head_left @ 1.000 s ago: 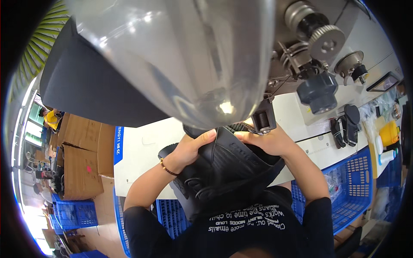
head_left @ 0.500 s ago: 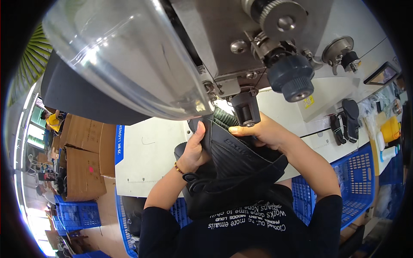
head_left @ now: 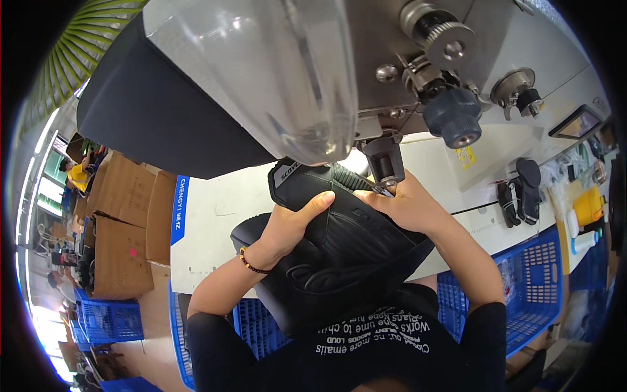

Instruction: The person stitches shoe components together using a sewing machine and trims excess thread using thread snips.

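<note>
A black leather boot upper [head_left: 353,245], with a ribbed panel near its top edge, lies partly on the white table and partly over my lap. My left hand [head_left: 294,225] is closed on its left side, thumb pressed on the outer face and fingers hidden beneath. At the ribbed edge, my right hand [head_left: 408,206] pinches the upper close under the sewing machine's dark cylindrical part [head_left: 384,162]. A small metallic piece shows by the right fingertips; I cannot make out what it is. The needle area is hidden behind the clear guard [head_left: 281,72].
The sewing machine [head_left: 372,39] with its dark knob [head_left: 452,117] overhangs the work. Blue crates [head_left: 532,281] stand below the table's front edge. Black straps [head_left: 522,193] lie at right, near a yellow container [head_left: 590,204]. Cardboard boxes [head_left: 121,255] stand at left.
The upper's top flap has come into view left of the needle area, and the upper lies flatter. My left thumb has shifted right onto its face. The head view has shifted slightly.
</note>
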`<state>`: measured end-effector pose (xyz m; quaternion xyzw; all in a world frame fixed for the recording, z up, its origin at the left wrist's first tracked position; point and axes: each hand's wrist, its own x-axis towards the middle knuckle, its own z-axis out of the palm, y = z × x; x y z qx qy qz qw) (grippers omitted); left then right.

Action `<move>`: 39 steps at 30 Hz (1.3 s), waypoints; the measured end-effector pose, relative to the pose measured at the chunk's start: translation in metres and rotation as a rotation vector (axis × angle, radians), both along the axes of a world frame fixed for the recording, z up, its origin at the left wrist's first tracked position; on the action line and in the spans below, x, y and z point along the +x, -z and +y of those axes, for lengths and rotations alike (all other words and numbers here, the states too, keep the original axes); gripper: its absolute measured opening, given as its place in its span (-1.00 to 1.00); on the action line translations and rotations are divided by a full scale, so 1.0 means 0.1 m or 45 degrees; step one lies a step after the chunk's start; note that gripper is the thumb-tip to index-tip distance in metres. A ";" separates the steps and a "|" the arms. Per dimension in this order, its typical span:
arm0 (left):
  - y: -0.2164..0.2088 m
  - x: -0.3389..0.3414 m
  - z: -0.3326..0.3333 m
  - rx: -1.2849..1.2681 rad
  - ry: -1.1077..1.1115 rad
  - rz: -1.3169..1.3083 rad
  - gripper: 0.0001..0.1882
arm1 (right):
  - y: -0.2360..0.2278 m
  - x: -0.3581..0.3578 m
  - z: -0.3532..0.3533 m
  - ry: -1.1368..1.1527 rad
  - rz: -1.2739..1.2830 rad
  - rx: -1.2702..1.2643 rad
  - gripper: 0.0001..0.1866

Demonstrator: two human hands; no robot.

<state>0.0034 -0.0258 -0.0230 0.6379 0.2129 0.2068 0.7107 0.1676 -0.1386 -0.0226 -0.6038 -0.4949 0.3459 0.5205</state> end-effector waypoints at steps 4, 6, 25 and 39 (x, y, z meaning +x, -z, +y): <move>0.03 0.00 0.00 -0.073 0.009 -0.064 -0.69 | 0.04 0.02 -0.03 0.003 0.054 0.080 -0.69; 0.07 -0.02 0.06 -0.129 0.049 -0.044 -0.68 | 0.02 0.03 -0.05 -0.048 0.045 0.036 -0.70; 0.35 0.00 0.11 -0.541 0.155 -0.231 -0.60 | -0.10 -0.07 -0.01 0.093 0.524 0.017 -0.87; 0.14 0.06 0.05 -0.418 0.065 -0.192 -0.69 | -0.09 -0.20 0.05 0.123 0.377 -0.043 -0.85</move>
